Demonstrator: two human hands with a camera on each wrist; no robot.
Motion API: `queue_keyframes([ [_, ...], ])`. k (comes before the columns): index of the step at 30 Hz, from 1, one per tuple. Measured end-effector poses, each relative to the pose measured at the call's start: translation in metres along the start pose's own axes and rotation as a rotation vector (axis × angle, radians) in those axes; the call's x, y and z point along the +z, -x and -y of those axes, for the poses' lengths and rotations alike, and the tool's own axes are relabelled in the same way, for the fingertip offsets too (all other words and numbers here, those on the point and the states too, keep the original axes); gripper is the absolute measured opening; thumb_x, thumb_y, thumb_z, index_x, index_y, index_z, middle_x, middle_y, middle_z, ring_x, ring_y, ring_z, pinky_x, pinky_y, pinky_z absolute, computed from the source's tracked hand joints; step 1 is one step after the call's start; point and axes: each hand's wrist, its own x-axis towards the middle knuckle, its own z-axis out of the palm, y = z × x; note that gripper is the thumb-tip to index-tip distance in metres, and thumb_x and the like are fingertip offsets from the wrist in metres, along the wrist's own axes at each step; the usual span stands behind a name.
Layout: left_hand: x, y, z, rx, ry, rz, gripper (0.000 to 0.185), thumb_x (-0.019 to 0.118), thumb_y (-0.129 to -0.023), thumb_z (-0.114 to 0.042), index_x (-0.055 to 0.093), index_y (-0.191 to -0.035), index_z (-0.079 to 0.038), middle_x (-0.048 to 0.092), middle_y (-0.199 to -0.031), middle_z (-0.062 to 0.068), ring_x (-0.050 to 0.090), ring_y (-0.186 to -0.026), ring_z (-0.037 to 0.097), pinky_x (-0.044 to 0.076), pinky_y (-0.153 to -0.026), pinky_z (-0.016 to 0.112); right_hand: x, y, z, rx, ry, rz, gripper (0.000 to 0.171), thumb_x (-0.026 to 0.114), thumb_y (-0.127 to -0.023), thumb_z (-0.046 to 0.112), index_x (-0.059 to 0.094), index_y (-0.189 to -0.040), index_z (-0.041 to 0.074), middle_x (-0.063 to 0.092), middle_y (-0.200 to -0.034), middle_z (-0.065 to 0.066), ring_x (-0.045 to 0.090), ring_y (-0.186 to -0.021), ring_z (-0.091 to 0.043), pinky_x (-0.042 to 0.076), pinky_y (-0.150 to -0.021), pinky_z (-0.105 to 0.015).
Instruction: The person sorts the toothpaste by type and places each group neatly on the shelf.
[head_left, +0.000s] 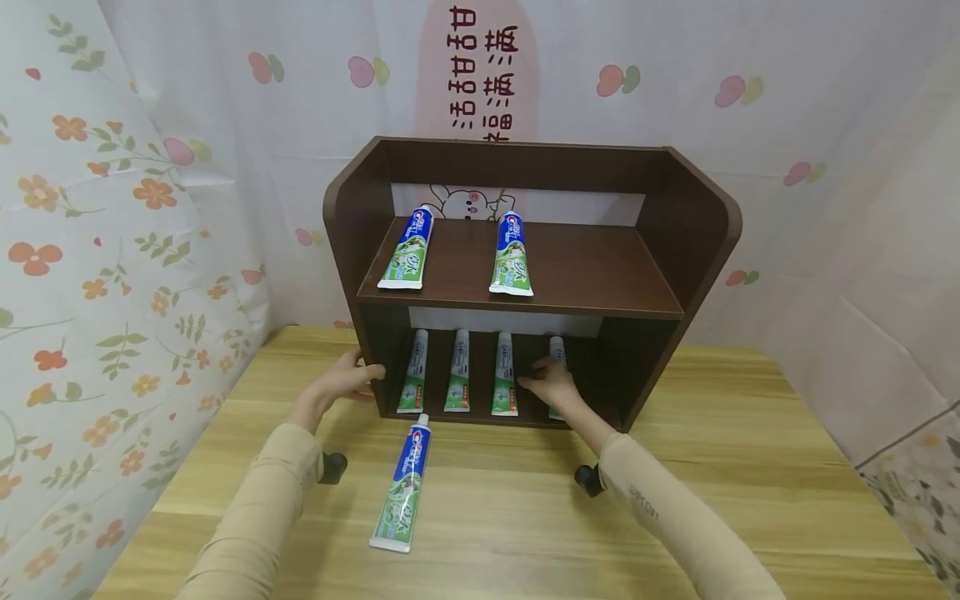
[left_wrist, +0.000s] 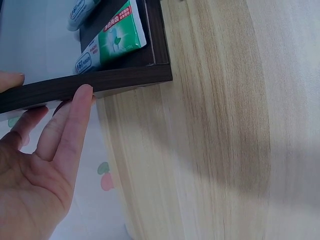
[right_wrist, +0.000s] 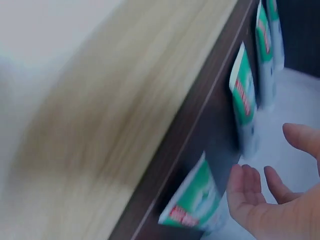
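My left hand (head_left: pixel 347 377) grips the left side panel of a dark brown two-tier shelf (head_left: pixel 517 307). In the left wrist view its thumb is on the inner face and its fingers (left_wrist: pixel 75 125) are on the outer face. My right hand (head_left: pixel 553 384) reaches into the lower tier, thumb and fingers apart with nothing between them. It partly hides the rightmost green-and-white toothpaste tube (head_left: pixel 557 350); whether it touches that tube I cannot tell. To its left lies another toothpaste tube (head_left: pixel 505 375). In the right wrist view the hand (right_wrist: pixel 270 200) is beside the nearest toothpaste tube (right_wrist: pixel 192 200).
Further left in the lower tier lie two more tubes (head_left: pixel 458 372) (head_left: pixel 413 372). Two blue-and-green toothpaste tubes (head_left: pixel 407 248) (head_left: pixel 512 254) rest on the upper tier. Another blue-and-green tube (head_left: pixel 403 487) lies on the wooden table (head_left: pixel 510 517) before the shelf. A patterned curtain (head_left: pixel 300 167) hangs behind.
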Motion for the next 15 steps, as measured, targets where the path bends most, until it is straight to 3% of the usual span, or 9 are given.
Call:
queue_keyframes([
  [8, 0.000, -0.001, 0.001, 0.010, -0.005, -0.004, 0.074, 0.045, -0.088, -0.021, 0.005, -0.142, 0.008, 0.025, -0.139, 0.036, 0.045, -0.116, 0.048, 0.052, -0.088, 0.043, 0.027, 0.022, 0.021, -0.024, -0.096, 0.096, 0.045, 0.062, -0.085, 0.023, 0.050, -0.122, 0.001, 0.056, -0.114, -0.020, 0.057, -0.099, -0.032, 0.052, -0.079, -0.040],
  [15, 0.000, -0.001, 0.001, 0.016, -0.011, -0.002, 0.073, 0.045, -0.087, -0.021, 0.007, -0.142, 0.008, 0.026, -0.138, 0.036, 0.046, -0.115, 0.047, 0.052, -0.088, 0.044, 0.051, 0.037, 0.033, -0.056, -0.106, 0.166, 0.046, 0.064, -0.084, 0.025, 0.052, -0.121, 0.001, 0.055, -0.111, -0.017, 0.055, -0.096, -0.027, 0.050, -0.075, -0.036],
])
